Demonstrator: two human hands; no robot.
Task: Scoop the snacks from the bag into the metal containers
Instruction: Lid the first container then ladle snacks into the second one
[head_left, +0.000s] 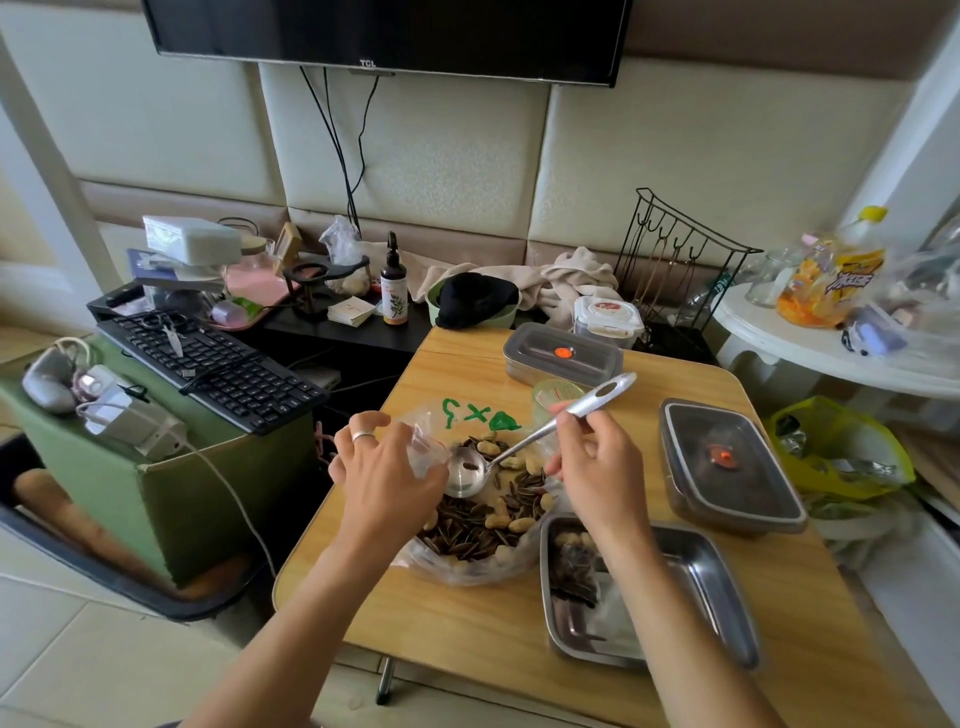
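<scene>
Holding the clear bag (470, 519) open by its rim, the left hand (387, 470) is pinched on the plastic, while the right hand (597, 467) grips the ladle (524, 447) by its handle, bowl sitting nearly empty over the sunflower seeds and peanuts (483, 522) inside. Open metal tray (717, 587) is just right of the bag, already got some snacks in it, but the right forearm cuts across and hides a good chunk. Two lidded containers (563, 356) (730, 465) sit further back and right on the wooden table (467, 618). Plastic cup (553, 397) stands right behind the bag. Keyboard (208, 366) is well off to the left.
</scene>
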